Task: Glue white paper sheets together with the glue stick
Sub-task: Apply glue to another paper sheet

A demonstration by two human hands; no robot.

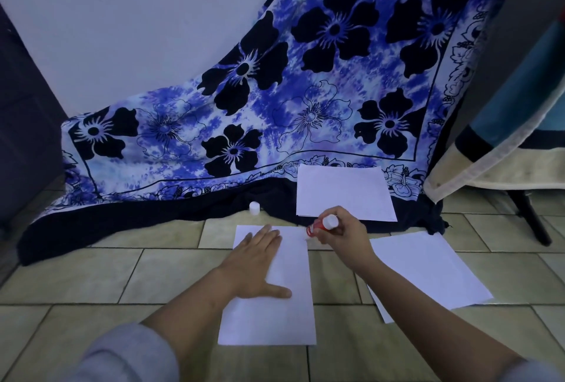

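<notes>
A white paper sheet (290, 317) lies on the tiled floor in front of me. My left hand (255, 262) rests flat on its upper left part, fingers spread. My right hand (342, 233) grips a red glue stick (319, 225) with a white end, tilted so its tip touches the sheet's top right corner. The white cap (254, 208) stands apart on the dark cloth hem behind the sheet. A stack of white sheets (342, 192) lies further back, and more white sheets (428, 268) lie to the right.
A blue flowered cloth (275, 91) hangs down the wall and spreads onto the tiled floor (91, 274). At right stands a chair or stand with a black leg (530, 219), draped in a blue and cream towel (504, 143).
</notes>
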